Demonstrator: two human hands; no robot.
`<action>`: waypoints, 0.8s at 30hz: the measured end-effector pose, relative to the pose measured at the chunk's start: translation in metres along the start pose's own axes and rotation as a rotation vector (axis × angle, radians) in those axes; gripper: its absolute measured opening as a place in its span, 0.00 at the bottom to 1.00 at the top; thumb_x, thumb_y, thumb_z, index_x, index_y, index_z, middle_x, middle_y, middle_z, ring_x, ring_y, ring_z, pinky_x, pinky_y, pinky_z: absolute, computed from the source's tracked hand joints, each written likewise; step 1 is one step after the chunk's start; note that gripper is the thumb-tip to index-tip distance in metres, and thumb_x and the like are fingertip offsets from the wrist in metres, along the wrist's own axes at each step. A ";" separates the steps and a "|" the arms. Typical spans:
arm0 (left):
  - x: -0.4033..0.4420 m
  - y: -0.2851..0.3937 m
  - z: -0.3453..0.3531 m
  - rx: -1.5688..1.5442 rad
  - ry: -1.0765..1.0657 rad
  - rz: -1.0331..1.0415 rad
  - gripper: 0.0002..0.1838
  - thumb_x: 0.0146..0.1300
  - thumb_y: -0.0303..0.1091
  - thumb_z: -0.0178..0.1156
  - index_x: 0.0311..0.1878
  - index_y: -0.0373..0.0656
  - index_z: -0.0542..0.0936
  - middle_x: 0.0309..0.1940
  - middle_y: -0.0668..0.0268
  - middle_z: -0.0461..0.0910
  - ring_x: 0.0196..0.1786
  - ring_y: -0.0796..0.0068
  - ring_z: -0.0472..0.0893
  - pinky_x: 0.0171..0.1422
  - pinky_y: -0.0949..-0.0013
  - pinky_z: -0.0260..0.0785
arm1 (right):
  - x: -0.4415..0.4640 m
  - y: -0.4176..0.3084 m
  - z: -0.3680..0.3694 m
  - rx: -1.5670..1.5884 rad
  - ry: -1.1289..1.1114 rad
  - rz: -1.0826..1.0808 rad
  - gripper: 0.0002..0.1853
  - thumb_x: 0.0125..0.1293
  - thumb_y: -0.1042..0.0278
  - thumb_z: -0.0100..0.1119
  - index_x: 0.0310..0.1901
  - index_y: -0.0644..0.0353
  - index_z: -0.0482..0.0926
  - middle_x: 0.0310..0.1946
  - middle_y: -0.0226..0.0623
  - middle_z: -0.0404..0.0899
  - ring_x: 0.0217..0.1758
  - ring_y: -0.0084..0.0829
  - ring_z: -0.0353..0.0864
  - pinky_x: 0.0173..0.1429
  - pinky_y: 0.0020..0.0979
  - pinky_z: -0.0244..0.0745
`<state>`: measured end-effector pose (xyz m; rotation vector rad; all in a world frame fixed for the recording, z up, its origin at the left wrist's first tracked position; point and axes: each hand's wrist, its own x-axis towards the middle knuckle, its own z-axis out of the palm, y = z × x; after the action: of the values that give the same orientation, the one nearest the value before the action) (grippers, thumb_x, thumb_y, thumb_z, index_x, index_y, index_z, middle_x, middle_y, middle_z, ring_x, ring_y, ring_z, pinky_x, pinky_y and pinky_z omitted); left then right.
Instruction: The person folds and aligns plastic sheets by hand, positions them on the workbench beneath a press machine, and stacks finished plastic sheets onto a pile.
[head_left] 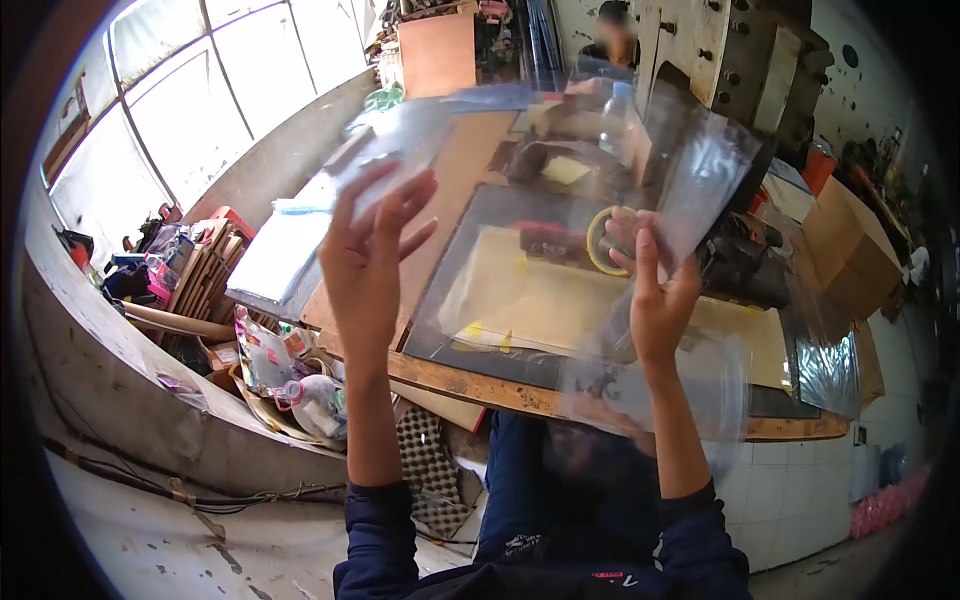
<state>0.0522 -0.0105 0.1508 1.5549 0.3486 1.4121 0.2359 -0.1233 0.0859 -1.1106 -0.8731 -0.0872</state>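
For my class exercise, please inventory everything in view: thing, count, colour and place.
Film: count unclear (blurred), clear, over table
Table: one, brown, centre
Mat: one, dark, on table
Sheet: at least one, cream, on mat
Tape: one roll, yellow, centre right
Bottle: one, clear, blue-capped, table's back
Box: one large, brown, right
Jug: one, whitish, lower left
Window: one, white, upper left
Person: one, dark-clad, top
Clutter: uncountable, mixed, left
Sleeves: two, navy, bottom
Left hand: one, bare, centre left
Right hand: one, bare, centre right

Blue-capped bottle [617, 125] toward the back, cardboard box [850, 240] at right, gridded windows [235, 90] at left, egg-crate foam [427, 460] below
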 end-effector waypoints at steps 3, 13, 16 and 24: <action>-0.015 -0.005 -0.008 0.075 -0.049 -0.024 0.20 0.67 0.31 0.53 0.60 0.39 0.66 0.49 0.54 0.78 0.54 0.67 0.77 0.56 0.68 0.72 | -0.007 0.012 -0.011 -0.114 -0.036 0.022 0.10 0.69 0.72 0.48 0.48 0.66 0.71 0.42 0.44 0.81 0.45 0.31 0.82 0.43 0.28 0.79; -0.062 -0.008 -0.039 -0.374 -0.280 -0.345 0.33 0.65 0.49 0.53 0.64 0.35 0.57 0.53 0.37 0.70 0.55 0.41 0.73 0.51 0.47 0.74 | 0.023 -0.033 -0.052 -0.021 -0.220 0.050 0.10 0.66 0.68 0.55 0.43 0.66 0.73 0.27 0.38 0.79 0.29 0.28 0.83 0.28 0.23 0.77; -0.094 -0.027 -0.061 -0.697 -0.628 -0.364 0.54 0.55 0.67 0.53 0.71 0.41 0.41 0.61 0.28 0.56 0.63 0.30 0.61 0.56 0.30 0.61 | 0.059 -0.073 -0.095 -0.171 -0.717 0.173 0.09 0.65 0.70 0.56 0.42 0.66 0.73 0.26 0.38 0.78 0.28 0.29 0.82 0.26 0.23 0.76; -0.117 -0.124 0.024 -0.848 -0.561 -0.736 0.37 0.67 0.52 0.47 0.72 0.44 0.47 0.66 0.37 0.54 0.68 0.43 0.59 0.67 0.45 0.58 | 0.062 0.016 -0.076 -0.453 -1.755 0.307 0.06 0.60 0.71 0.59 0.35 0.64 0.76 0.26 0.37 0.80 0.34 0.29 0.82 0.40 0.31 0.74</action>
<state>0.0867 -0.0479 -0.0138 0.8901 -0.0451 0.3994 0.3286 -0.1548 0.1022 -1.6390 -2.2508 1.1644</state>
